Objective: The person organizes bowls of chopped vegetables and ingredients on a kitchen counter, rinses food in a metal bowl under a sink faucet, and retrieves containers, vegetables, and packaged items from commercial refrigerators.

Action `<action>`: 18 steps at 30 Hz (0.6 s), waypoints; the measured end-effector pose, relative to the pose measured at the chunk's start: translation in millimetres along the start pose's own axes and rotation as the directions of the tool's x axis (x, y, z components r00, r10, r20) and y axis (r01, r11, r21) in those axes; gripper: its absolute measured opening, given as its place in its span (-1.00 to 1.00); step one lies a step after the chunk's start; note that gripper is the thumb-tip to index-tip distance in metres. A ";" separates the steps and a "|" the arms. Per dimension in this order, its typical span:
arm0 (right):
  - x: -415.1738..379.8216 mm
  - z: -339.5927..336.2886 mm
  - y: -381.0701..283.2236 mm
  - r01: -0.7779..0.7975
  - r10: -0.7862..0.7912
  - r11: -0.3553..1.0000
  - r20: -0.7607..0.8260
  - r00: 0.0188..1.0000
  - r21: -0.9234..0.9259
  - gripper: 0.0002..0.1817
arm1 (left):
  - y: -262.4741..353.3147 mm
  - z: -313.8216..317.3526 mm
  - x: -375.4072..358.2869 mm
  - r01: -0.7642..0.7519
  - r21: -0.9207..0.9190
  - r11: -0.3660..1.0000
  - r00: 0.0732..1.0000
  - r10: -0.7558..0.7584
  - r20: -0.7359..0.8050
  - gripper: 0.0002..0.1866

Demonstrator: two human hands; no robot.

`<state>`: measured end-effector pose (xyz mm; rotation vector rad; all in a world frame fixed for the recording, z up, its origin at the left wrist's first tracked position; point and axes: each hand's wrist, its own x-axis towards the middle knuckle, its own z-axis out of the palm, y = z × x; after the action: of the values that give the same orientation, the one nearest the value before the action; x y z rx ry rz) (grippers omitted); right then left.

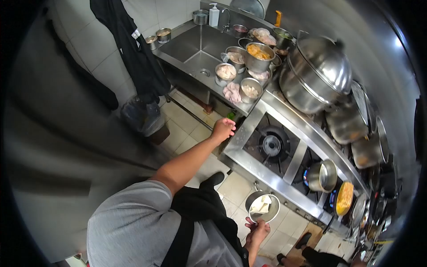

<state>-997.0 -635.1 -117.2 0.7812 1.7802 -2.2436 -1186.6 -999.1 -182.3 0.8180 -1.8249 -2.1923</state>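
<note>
My right hand (258, 232) grips the near rim of a small round metal pot (275, 213), holding it in front of my body beside the stove's front edge. Pale, cream-white chunks with flat sides (262, 204) lie inside it. My left hand (223, 130) is stretched out near the left front corner of the gas stove (240, 149). Its fingers are loosely curled and a little apart, with nothing visible between them. The nearest stove burner (271, 145) to that hand shows no flame and bears no pot.
A metal pot (315, 177) stands over a blue flame, beside a pan of orange-yellow food (344, 198). Several food-filled containers (227, 73) crowd the counter by the sink (178, 44). A large lidded steamer (307, 75) stands behind the stove. Another person's legs (320, 257) show at lower right.
</note>
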 end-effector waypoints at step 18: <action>216.7 276.7 -119.7 0.184 -0.114 0.953 0.278 0.954 -0.240 -0.85 | 109.1 -128.2 191.0 -0.382 0.481 0.789 0.890 0.454 -0.037 -0.86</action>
<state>-1314.4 -824.3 -81.7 0.2914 2.0031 -2.0196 -1303.2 -1222.9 -148.2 0.5500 -2.2238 -1.4014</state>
